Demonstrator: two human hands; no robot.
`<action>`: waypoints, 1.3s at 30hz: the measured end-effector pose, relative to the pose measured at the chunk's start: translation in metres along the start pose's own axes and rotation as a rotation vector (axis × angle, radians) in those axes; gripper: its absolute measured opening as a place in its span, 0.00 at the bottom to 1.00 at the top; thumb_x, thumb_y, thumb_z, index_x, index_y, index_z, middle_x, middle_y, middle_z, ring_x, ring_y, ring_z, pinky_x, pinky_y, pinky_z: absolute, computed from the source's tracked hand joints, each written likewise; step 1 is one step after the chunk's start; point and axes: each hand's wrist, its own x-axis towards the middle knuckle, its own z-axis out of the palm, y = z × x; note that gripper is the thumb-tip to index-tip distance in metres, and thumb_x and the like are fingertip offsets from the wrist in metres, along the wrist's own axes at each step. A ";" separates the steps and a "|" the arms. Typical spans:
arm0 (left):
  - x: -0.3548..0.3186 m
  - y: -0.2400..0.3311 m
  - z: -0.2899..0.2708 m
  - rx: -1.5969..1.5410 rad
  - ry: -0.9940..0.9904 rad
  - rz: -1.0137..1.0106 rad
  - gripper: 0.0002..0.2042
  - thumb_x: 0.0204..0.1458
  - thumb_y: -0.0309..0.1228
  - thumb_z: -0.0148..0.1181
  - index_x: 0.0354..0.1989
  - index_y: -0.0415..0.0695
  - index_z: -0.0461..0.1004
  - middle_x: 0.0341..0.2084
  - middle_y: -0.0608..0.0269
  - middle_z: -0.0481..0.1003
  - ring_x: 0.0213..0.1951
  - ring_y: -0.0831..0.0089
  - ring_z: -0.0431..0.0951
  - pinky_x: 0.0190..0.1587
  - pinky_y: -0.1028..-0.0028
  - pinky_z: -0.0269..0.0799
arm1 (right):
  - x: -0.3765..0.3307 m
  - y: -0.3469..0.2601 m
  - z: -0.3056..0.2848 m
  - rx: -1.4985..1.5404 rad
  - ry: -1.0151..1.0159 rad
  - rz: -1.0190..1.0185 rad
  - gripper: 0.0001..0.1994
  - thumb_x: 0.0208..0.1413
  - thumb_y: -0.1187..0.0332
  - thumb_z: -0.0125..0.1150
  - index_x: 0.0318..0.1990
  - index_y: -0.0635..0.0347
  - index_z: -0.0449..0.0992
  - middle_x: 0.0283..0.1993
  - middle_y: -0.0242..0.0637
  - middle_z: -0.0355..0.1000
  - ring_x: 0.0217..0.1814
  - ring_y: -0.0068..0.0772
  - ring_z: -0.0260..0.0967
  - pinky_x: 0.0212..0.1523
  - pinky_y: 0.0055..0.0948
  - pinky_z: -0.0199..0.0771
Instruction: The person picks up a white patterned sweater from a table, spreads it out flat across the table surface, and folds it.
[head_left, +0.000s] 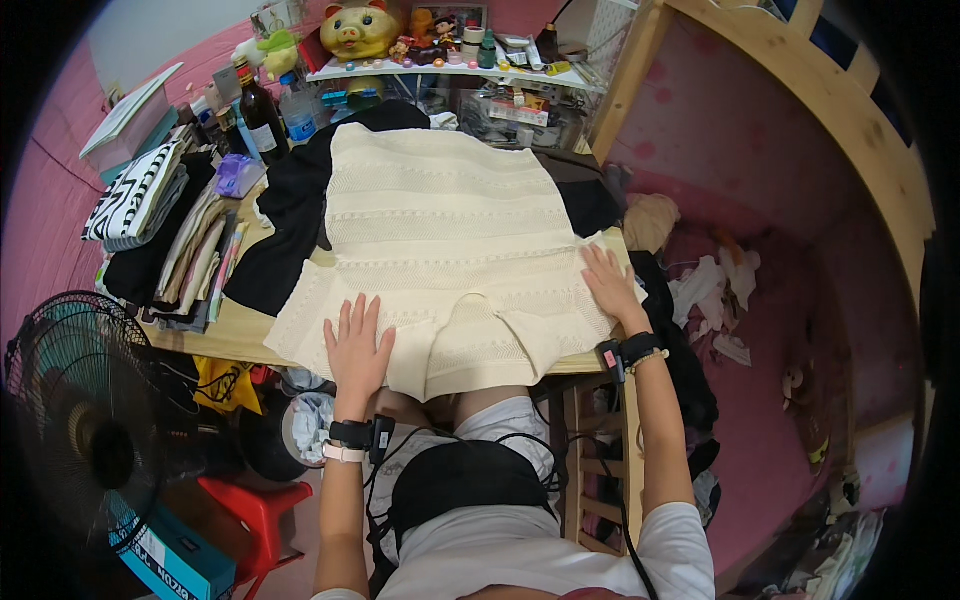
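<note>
A cream knit short-sleeved top lies spread over the table, its hem at the far side and its collar at the near edge, drooping slightly over it. My left hand rests flat with fingers spread on the knit, left of the collar. Out at the right sleeve, my right hand also lies flat, fingers apart, at the fabric's edge. Neither hand grips anything. Black clothing lies partly beneath the top, showing at its left and far sides.
Folded clothes are stacked at the table's left, near a dark bottle and a purple packet. A shelf of trinkets stands behind. A fan and red stool are at lower left; a wooden bed frame rises at right.
</note>
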 end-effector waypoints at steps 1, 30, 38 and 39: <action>0.001 0.001 0.001 0.003 0.002 0.015 0.26 0.55 0.45 0.46 0.62 0.50 0.61 0.63 0.60 0.57 0.66 0.59 0.51 0.66 0.52 0.35 | 0.001 0.011 0.001 -0.002 0.000 0.000 0.25 0.62 0.51 0.35 0.67 0.37 0.51 0.72 0.35 0.42 0.73 0.45 0.36 0.64 0.66 0.30; 0.050 -0.056 -0.026 0.093 -0.115 -0.317 0.32 0.56 0.54 0.39 0.67 0.51 0.51 0.67 0.49 0.46 0.68 0.50 0.40 0.64 0.44 0.31 | -0.069 -0.017 -0.004 -0.044 0.129 0.075 0.24 0.61 0.58 0.40 0.65 0.48 0.56 0.70 0.33 0.50 0.73 0.39 0.41 0.68 0.53 0.33; 0.065 -0.061 0.004 0.132 -0.222 -0.266 0.31 0.57 0.55 0.36 0.69 0.63 0.44 0.69 0.57 0.42 0.68 0.47 0.37 0.64 0.44 0.26 | -0.070 -0.009 0.006 -0.018 0.207 0.061 0.24 0.59 0.58 0.44 0.64 0.46 0.59 0.68 0.31 0.54 0.71 0.39 0.45 0.67 0.54 0.34; 0.064 -0.061 0.004 0.132 -0.230 -0.260 0.31 0.57 0.55 0.36 0.69 0.63 0.44 0.69 0.57 0.42 0.68 0.47 0.37 0.64 0.44 0.26 | -0.068 -0.014 0.004 -0.005 0.212 0.055 0.24 0.59 0.58 0.44 0.63 0.46 0.59 0.68 0.32 0.54 0.71 0.39 0.45 0.67 0.54 0.34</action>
